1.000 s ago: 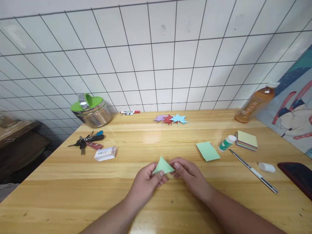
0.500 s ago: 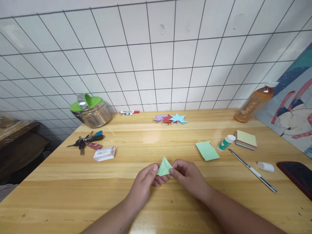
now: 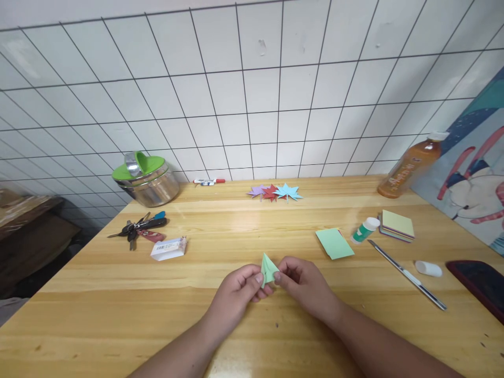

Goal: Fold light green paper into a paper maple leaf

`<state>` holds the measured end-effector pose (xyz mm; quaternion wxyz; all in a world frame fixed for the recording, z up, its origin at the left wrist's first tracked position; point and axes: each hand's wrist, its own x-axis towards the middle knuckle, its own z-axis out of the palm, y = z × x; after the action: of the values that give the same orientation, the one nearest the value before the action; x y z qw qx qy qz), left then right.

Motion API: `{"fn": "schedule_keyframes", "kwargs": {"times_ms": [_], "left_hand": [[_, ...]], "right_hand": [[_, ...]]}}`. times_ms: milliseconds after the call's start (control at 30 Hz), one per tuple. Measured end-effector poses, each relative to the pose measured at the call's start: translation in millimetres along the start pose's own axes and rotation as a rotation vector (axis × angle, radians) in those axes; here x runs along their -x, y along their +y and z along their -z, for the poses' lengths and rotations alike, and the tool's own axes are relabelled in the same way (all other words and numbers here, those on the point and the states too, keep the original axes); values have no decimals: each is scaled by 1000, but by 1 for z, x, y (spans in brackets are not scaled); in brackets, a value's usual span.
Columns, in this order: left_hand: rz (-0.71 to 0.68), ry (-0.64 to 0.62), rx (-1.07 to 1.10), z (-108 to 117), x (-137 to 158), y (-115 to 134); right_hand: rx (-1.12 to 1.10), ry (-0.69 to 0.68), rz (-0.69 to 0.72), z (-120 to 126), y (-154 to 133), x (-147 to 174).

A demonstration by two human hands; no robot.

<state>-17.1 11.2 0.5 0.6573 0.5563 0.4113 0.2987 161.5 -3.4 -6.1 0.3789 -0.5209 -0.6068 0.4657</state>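
A small piece of light green paper, folded to a pointed triangle with creases, is held up between both hands over the wooden table. My left hand pinches its left side, the thumb lying on the front face and the fingers behind. At the right corner, my right hand grips the paper between thumb and curled index finger. The point of the triangle faces away from me. Some fingertips are hidden behind the paper.
Right of my hands lie green paper sheets, a glue stick, its white cap, a craft knife, a sticky-note stack and a phone. Paper leaves lie by the wall. Keys and a small box are left.
My left thumb has shifted right onto the front of the green paper, covering its left part. The visible shape looks narrower. My right hand has barely moved.
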Motion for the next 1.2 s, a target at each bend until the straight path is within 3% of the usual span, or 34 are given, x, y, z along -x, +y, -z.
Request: {"fn": "schedule_keyframes", "kwargs": {"times_ms": [267,567,767,933,1200], "left_hand": [[-16,63,-101,-6,2,1],[-91,34,-173,-6,2,-2],[-66,61,-239,-8,2,-3],[-64,73,-297,-9,4,-3],[-70,-36,-357,-9,7,-1]], "right_hand": [[40,-54,78,-3,-1,2],[193,-66,90,-4,0,2],[338,-117,207,-3,-11,8],[177,-55,160,-2,-15,10],[-106,40,68,-4,-9,7]]}}
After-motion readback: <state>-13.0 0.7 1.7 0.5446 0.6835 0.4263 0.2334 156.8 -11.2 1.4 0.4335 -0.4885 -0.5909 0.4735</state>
